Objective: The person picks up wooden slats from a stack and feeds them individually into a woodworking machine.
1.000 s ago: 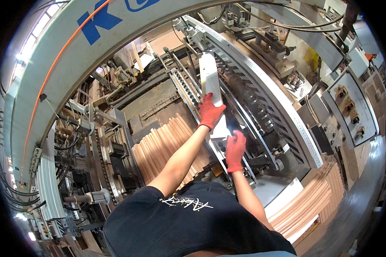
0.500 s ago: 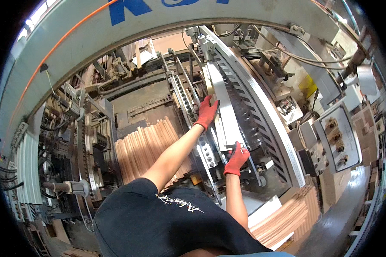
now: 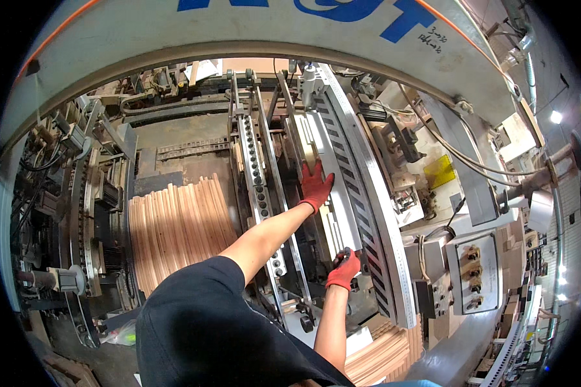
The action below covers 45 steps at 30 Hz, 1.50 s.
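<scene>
In a red glove, my left hand (image 3: 316, 186) lies with its fingers spread on long pale strips (image 3: 334, 233) in the machine's slanting bed. Closer to me, my right hand (image 3: 345, 269), also red-gloved with dark fingertips, is curled around the near end of these strips. A flat whitish bar (image 3: 342, 187) runs lengthwise along their right side. My hands partly cover the strips, so I cannot tell how they meet the bed.
Left of the bed runs a rail with a row of round black fittings (image 3: 259, 193). A stack of wooden slats (image 3: 181, 232) lies farther left, another (image 3: 387, 351) at lower right. A striped guide beam (image 3: 368, 213) and a control box (image 3: 474, 274) stand right; a grey beam (image 3: 252, 29) spans overhead.
The view has swung, shifting the machine leftward in the picture. My left fingers have spread wider on the strips. My right hand stays at their near end, and more of the pale strips shows.
</scene>
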### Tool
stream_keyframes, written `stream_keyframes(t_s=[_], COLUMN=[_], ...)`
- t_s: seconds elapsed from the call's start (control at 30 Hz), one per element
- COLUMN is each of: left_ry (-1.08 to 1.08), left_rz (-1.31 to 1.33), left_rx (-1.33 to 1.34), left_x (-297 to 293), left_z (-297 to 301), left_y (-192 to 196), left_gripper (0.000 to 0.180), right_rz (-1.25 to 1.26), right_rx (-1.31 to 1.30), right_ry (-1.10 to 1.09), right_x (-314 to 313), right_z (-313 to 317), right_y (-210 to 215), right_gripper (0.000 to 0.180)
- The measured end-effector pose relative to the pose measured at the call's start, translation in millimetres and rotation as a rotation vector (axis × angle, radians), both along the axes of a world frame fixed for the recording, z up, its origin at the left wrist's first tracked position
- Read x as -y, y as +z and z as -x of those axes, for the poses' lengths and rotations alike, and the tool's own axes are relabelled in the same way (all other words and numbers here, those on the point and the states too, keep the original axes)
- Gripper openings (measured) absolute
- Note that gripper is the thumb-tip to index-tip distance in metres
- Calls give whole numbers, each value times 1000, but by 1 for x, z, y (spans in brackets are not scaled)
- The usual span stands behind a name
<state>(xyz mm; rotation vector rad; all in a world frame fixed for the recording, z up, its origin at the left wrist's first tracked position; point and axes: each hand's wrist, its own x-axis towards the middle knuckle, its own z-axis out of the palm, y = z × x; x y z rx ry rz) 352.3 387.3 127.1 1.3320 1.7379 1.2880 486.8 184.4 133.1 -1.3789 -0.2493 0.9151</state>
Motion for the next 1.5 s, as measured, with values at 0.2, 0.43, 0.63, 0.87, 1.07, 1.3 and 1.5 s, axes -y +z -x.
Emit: stream_keyframes(t_s=[0.2, 0.43, 0.63, 0.87, 1.07, 1.3, 1.5], left_ry=[89, 140, 295, 206, 176, 172, 149], left_rz=[-100, -185, -165, -28, 36, -112, -215], left_rx=[-1, 122, 712, 685, 910, 560, 763], left_x=[-27, -32, -39, -67, -83, -57, -55], left_z=[8, -7, -11, 1, 5, -3, 3], left_y=[-2, -14, -41, -40, -44, -54, -31], left_gripper=[75, 77, 77, 63, 61, 66, 66], right_rz=[-20, 63, 23, 191, -30, 78, 144], right_rx=[33, 203, 269, 790, 372, 753, 1051], right_ry=[38, 149, 198, 112, 215, 189, 142], right_x=[-24, -4, 16, 8, 15, 12, 0], right_z=[7, -7, -25, 9, -19, -16, 6], right_y=[4, 11, 2, 16, 10, -9, 18], right_gripper=[8, 20, 18, 27, 30, 38, 24])
